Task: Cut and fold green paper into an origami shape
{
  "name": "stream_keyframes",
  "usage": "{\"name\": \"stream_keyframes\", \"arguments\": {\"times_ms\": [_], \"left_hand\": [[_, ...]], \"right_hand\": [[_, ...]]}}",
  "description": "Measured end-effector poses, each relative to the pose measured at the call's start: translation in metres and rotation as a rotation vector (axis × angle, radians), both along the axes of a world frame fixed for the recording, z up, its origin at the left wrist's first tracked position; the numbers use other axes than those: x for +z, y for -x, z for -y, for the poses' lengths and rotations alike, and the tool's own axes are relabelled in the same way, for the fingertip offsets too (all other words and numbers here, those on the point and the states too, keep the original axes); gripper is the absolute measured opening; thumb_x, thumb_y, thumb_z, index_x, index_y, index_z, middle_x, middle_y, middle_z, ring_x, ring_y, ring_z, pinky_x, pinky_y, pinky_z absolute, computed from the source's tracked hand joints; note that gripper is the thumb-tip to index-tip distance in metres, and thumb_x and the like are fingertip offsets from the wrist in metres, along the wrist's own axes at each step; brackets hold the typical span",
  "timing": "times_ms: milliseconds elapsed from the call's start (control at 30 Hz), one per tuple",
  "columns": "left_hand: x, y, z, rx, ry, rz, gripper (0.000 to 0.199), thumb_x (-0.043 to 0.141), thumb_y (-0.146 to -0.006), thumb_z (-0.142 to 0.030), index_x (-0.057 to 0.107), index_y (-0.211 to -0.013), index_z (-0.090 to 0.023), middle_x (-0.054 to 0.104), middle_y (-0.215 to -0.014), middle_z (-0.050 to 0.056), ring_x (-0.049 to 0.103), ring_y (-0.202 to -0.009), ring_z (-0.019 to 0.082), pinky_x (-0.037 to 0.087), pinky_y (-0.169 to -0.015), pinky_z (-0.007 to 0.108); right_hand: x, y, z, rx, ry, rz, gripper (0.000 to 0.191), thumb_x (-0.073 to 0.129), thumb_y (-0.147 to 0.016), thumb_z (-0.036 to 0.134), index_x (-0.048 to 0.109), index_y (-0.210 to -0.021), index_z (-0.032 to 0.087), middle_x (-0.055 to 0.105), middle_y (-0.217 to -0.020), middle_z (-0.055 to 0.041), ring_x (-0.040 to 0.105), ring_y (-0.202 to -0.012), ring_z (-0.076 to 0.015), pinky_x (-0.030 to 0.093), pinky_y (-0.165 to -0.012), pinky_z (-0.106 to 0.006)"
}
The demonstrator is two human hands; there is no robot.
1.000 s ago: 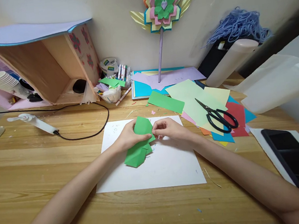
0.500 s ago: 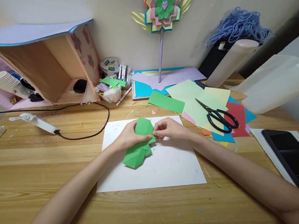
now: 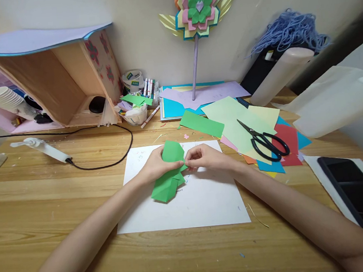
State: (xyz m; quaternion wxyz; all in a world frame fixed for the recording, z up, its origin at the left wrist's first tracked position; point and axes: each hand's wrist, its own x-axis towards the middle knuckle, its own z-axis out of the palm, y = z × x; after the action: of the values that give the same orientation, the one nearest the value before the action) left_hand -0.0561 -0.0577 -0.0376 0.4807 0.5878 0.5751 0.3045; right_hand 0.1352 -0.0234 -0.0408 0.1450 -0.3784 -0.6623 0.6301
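A folded green paper piece [image 3: 167,187] is held slightly above a white sheet [image 3: 209,202] on the wooden table. My left hand [image 3: 156,165] grips its upper part, thumb across the front and fingers behind. At the paper's right edge, my right hand [image 3: 201,156] is closed in a pinch, fingertips on a small green corner near my left thumb. The green piece has an angular top lobe, a lower lobe and a small pointed flap at its lower right.
Black scissors [image 3: 264,142] lie on coloured papers at right, near a phone [image 3: 358,190]. A green strip [image 3: 202,124] lies behind the sheet. A glue gun [image 3: 47,150] with its cable is at left. A paper flower [image 3: 200,7] stands against the wall.
The green paper has tilted a little more upright, its top shifting slightly left and up. My right fingertips have moved slightly left along with its edge.
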Motion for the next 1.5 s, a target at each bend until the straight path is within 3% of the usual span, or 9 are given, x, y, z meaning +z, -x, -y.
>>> {"name": "stream_keyframes", "arguments": {"times_ms": [200,333,467,800,1067,1233,1367,1500], "left_hand": [[-0.003,-0.005,0.003,0.119,0.051,0.136,0.035,0.072,-0.057,-0.035,0.057,-0.082,-0.015,0.062,-0.078,0.004,0.059,-0.072,0.018,0.048,-0.061,0.027],[-0.004,-0.008,0.006,0.18,0.058,0.278,0.035,0.074,-0.057,-0.035,0.059,-0.079,-0.013,0.064,-0.079,0.007,0.06,-0.071,0.019,0.048,-0.061,0.028],[-0.003,-0.01,0.007,0.193,0.075,0.295,0.034,0.074,-0.056,-0.039,0.06,-0.075,-0.014,0.062,-0.07,0.003,0.058,-0.063,0.016,0.044,-0.055,0.026],[0.0,-0.012,0.007,0.221,0.028,0.199,0.031,0.071,-0.06,-0.041,0.05,-0.058,-0.017,0.053,-0.06,-0.001,0.05,-0.058,0.013,0.038,-0.052,0.025],[0.002,-0.011,0.007,0.266,0.052,0.261,0.03,0.07,-0.06,-0.04,0.052,-0.06,-0.017,0.054,-0.062,-0.001,0.051,-0.059,0.013,0.039,-0.053,0.025],[-0.002,-0.01,0.007,0.277,0.065,0.336,0.03,0.071,-0.061,-0.04,0.053,-0.063,-0.016,0.055,-0.063,0.0,0.051,-0.057,0.012,0.04,-0.051,0.024],[-0.006,-0.01,0.007,0.263,0.132,0.448,0.031,0.07,-0.063,-0.042,0.055,-0.072,-0.016,0.055,-0.063,0.0,0.049,-0.05,0.011,0.037,-0.043,0.022],[-0.007,-0.01,0.006,0.296,0.207,0.573,0.031,0.071,-0.064,-0.041,0.057,-0.077,-0.017,0.052,-0.058,-0.003,0.049,-0.047,0.01,0.035,-0.038,0.02]], "right_hand": [[-0.01,0.006,0.005,-0.178,0.053,-0.096,0.016,0.063,-0.069,0.03,0.059,-0.068,0.015,0.062,-0.065,-0.0021,0.063,-0.067,-0.0149,0.048,-0.065,-0.026],[-0.012,0.011,0.009,-0.315,0.004,-0.157,0.019,0.062,-0.07,0.034,0.056,-0.068,0.016,0.058,-0.061,0.0001,0.058,-0.06,-0.0125,0.046,-0.06,-0.026],[-0.012,0.013,0.012,-0.413,-0.03,-0.187,0.023,0.063,-0.069,0.038,0.054,-0.065,0.017,0.054,-0.06,0.0024,0.053,-0.057,-0.0105,0.045,-0.059,-0.025],[-0.011,0.011,0.011,-0.318,-0.044,-0.202,0.021,0.064,-0.069,0.035,0.056,-0.066,0.017,0.056,-0.06,0.0014,0.055,-0.057,-0.0112,0.045,-0.057,-0.025],[-0.016,0.009,0.008,-0.355,-0.021,-0.199,0.018,0.062,-0.07,0.031,0.055,-0.061,0.017,0.061,-0.061,0.0001,0.056,-0.058,-0.0112,0.046,-0.059,-0.025],[-0.012,0.01,0.007,-0.349,-0.002,-0.175,0.019,0.06,-0.072,0.035,0.058,-0.066,0.016,0.061,-0.066,-0.0007,0.057,-0.062,-0.0117,0.045,-0.06,-0.025],[-0.013,0.009,0.009,-0.242,-0.049,-0.205,0.021,0.061,-0.074,0.037,0.06,-0.076,0.017,0.057,-0.071,0.0001,0.053,-0.064,-0.0112,0.043,-0.059,-0.024],[-0.014,0.011,0.01,-0.199,-0.107,-0.207,0.021,0.063,-0.073,0.037,0.058,-0.072,0.017,0.056,-0.071,0.0001,0.051,-0.065,-0.0115,0.04,-0.06,-0.024]]}}
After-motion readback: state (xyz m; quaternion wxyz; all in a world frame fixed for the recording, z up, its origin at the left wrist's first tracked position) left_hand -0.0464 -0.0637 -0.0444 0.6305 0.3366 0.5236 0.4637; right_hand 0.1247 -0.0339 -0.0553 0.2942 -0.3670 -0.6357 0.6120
